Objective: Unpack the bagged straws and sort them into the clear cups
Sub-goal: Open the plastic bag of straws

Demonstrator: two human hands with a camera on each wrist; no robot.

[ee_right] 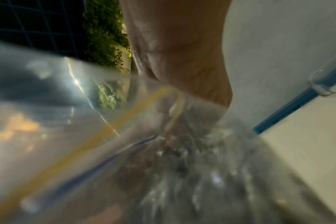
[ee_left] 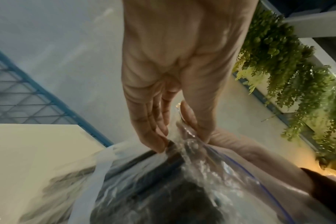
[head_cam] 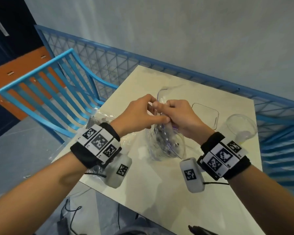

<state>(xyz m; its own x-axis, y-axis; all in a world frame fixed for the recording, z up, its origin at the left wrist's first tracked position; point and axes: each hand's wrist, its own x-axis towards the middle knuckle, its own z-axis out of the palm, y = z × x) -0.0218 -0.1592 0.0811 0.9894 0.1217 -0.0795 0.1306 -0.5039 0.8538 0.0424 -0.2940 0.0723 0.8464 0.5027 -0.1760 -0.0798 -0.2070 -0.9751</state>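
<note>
A clear zip bag [head_cam: 165, 143] with dark straws inside hangs above the middle of the white table [head_cam: 159, 192]. My left hand [head_cam: 153, 107] and right hand [head_cam: 166, 112] both pinch its top edge, close together. In the left wrist view my left hand [ee_left: 169, 136] pinches the bag [ee_left: 182, 181] at its blue zip line, thumb against fingers. In the right wrist view the blurred bag [ee_right: 182, 174] hides the fingers of my right hand [ee_right: 182, 68]. A round clear cup [head_cam: 241, 126] stands at the right, a square clear cup [head_cam: 205, 116] behind the bag, and another clear cup [head_cam: 161, 94] behind my hands.
A second clear bag with dark straws [head_cam: 98, 119] lies at the table's left edge. A blue chair [head_cam: 49, 92] stands to the left. A blue mesh fence [head_cam: 210, 75] runs behind the table. Cables hang below the near edge.
</note>
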